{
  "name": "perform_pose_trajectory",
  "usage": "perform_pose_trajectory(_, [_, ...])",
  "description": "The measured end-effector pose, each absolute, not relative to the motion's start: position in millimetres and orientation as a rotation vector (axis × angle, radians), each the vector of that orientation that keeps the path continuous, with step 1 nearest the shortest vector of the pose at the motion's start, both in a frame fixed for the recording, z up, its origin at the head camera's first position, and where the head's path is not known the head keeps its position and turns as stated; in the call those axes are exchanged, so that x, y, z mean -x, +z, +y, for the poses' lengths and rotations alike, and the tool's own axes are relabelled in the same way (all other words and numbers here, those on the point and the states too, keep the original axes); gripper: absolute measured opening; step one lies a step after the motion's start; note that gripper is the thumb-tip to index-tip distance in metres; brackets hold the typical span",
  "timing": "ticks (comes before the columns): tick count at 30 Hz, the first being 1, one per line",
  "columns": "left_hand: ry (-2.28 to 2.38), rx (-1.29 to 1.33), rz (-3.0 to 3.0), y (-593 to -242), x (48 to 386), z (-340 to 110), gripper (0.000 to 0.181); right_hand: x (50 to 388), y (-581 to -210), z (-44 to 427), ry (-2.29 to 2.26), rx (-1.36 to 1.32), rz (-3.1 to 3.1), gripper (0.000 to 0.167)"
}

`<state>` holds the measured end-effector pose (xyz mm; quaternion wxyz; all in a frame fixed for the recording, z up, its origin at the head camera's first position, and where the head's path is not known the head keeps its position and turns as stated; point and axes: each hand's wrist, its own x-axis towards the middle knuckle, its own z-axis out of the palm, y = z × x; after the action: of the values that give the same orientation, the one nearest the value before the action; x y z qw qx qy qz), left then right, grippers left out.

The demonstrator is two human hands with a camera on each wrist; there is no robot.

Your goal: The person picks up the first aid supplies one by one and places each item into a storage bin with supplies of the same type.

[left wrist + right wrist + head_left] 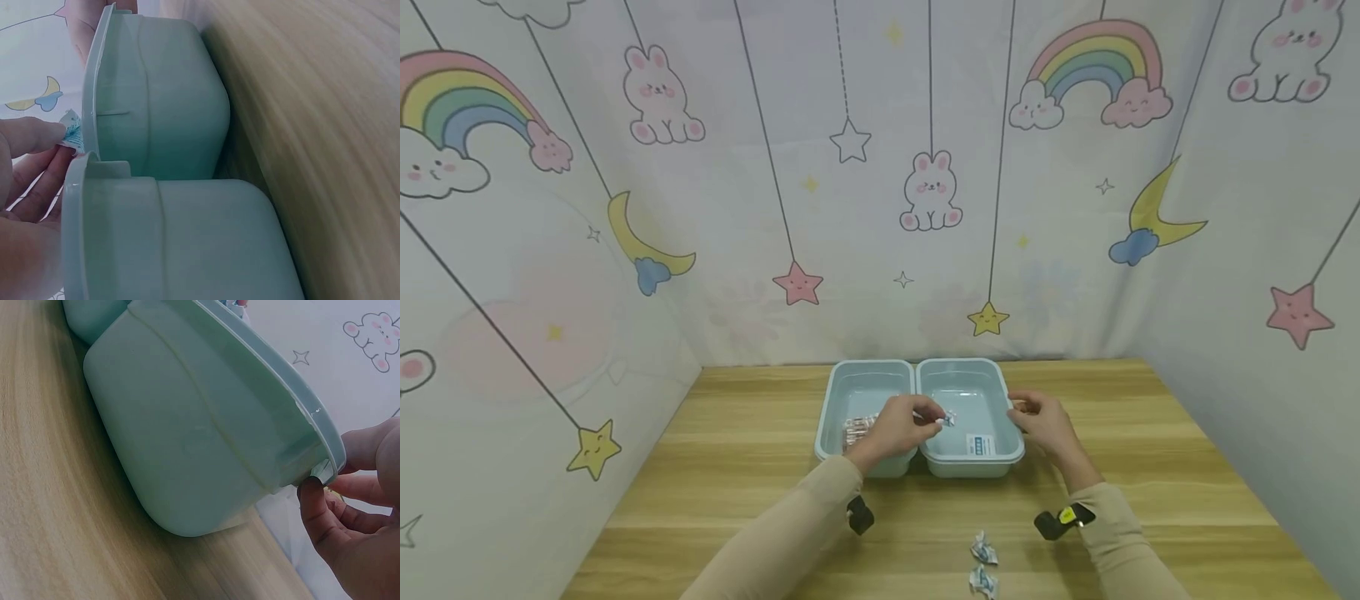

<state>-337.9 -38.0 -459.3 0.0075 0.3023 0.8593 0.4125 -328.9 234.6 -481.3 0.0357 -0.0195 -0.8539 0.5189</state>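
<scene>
My left hand (pixel 897 427) pinches a small white-and-blue wrapped candy (pixel 72 132) between thumb and fingers, over the left side of the right light-blue plastic basin (pixel 977 457). In the head view its wrapper (pixel 950 418) shows just beyond my fingertips. My right hand (pixel 1047 423) grips the right rim of that same basin; in the right wrist view, the fingers (pixel 322 519) curl round the rim from outside. A flat white packet with blue print (pixel 980 445) lies inside at the front. My left wrist passes over the neighbouring left basin (pixel 827 417).
Several clear-wrapped, reddish-brown pieces (pixel 856 431) lie in the left basin, partly hidden by my left hand. Two white-and-blue wrapped candies, a farther one (pixel 983 549) and a nearer one (pixel 982 582), lie on the wooden table (pixel 760 433). A patterned curtain (pixel 865 325) stands close behind the basins.
</scene>
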Motion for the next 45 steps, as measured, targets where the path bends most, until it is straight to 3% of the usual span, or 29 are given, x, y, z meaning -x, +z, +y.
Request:
perform_pose_trajectory(13, [1.319,-0.95,2.716,-462.8,340.8,-34.8,0.02,327.7,-484.9,232.0,1.594,0.092,-2.635,0.039])
perform_pose_trajectory(45, [1.343,-1.051,2.634,-457.1,330.7,-38.2,0.01,327.1,-480.6,232.5,1.587,0.103,-2.636,0.039])
